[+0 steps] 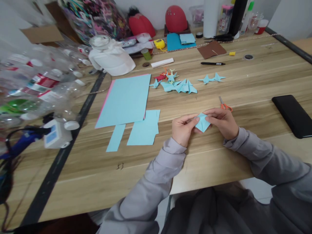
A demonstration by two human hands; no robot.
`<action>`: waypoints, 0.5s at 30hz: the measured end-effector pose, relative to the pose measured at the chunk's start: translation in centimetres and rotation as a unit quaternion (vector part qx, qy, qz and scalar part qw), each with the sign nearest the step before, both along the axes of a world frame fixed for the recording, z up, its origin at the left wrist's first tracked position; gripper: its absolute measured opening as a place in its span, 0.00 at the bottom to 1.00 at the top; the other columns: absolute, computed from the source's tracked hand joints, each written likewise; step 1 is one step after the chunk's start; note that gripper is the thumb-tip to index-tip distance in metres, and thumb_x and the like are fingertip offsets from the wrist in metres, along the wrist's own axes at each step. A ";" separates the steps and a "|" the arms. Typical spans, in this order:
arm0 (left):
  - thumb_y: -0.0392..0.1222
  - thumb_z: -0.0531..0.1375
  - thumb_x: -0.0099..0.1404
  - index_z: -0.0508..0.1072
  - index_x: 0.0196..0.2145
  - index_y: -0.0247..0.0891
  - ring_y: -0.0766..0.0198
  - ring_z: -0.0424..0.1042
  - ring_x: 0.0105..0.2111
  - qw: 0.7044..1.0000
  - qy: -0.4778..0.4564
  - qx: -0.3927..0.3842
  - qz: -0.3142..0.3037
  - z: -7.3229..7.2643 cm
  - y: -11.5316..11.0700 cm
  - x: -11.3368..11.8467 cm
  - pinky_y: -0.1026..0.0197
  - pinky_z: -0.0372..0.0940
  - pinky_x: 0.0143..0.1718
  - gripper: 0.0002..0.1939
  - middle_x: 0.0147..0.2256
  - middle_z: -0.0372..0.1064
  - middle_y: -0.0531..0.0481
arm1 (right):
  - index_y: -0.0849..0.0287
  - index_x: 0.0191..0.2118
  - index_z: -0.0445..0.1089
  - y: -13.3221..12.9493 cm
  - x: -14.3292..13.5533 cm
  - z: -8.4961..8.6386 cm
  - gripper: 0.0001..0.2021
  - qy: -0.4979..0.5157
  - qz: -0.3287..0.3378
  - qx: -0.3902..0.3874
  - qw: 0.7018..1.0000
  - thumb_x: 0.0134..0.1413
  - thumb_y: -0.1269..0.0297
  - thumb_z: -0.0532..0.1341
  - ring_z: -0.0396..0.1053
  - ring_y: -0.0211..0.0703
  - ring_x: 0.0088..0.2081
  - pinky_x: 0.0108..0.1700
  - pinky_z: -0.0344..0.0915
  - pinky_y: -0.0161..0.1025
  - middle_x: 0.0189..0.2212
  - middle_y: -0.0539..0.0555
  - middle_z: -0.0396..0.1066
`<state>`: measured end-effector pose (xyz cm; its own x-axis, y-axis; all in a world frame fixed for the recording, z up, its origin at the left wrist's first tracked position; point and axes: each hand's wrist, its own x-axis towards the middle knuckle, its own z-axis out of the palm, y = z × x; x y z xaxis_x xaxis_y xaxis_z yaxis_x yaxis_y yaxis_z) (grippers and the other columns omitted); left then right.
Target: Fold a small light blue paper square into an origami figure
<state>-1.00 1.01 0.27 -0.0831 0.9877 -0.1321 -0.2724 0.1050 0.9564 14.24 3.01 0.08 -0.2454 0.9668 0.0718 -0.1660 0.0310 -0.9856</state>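
Where the left hand pinches, folded paper hides.

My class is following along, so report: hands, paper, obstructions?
Left hand, right hand: gripping folded blue paper, diamond-shaped. Orange-handled scissors beyond right hand, not blocking.

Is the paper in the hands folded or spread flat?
Folded: the paper shows as a small creased diamond between the left hand and right hand.

Wood-grain table under blue sheets, scissors, pen, apparently a phone
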 end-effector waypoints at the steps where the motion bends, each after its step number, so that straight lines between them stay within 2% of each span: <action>1: 0.46 0.71 0.43 0.81 0.29 0.37 0.65 0.70 0.17 1.000 0.000 0.000 -0.006 0.1 0.0 0.0 0.61 0.70 0.16 0.14 0.21 0.75 0.50 | 0.56 0.32 0.77 0.0 0.0 -0.1 0.11 0.000 -0.009 0.004 1.000 0.41 0.57 0.69 0.67 0.36 0.21 0.25 0.67 0.37 0.20 0.49 0.72; 7: 0.45 0.71 0.43 0.81 0.31 0.35 0.64 0.73 0.21 0.999 -0.032 -0.014 -0.012 0.2 -0.1 0.0 0.62 0.71 0.19 0.16 0.25 0.77 0.48 | 0.56 0.30 0.77 0.1 0.0 -0.2 0.09 -0.005 -0.055 0.006 0.998 0.40 0.59 0.69 0.67 0.36 0.22 0.25 0.66 0.37 0.22 0.49 0.74; 12: 0.45 0.72 0.42 0.80 0.29 0.35 0.64 0.72 0.20 0.999 -0.035 -0.021 -0.003 0.1 0.0 0.0 0.61 0.72 0.19 0.15 0.22 0.75 0.49 | 0.57 0.32 0.75 0.0 -0.1 0.0 0.14 0.007 -0.042 -0.018 0.999 0.38 0.55 0.70 0.66 0.36 0.21 0.24 0.65 0.36 0.20 0.48 0.71; 15: 0.45 0.72 0.43 0.81 0.28 0.36 0.65 0.72 0.19 0.999 -0.047 -0.015 0.005 0.2 0.0 0.0 0.62 0.71 0.18 0.14 0.23 0.76 0.49 | 0.58 0.33 0.75 -0.1 -0.2 0.2 0.17 0.026 -0.026 -0.050 0.998 0.35 0.54 0.72 0.66 0.35 0.21 0.23 0.65 0.35 0.22 0.48 0.73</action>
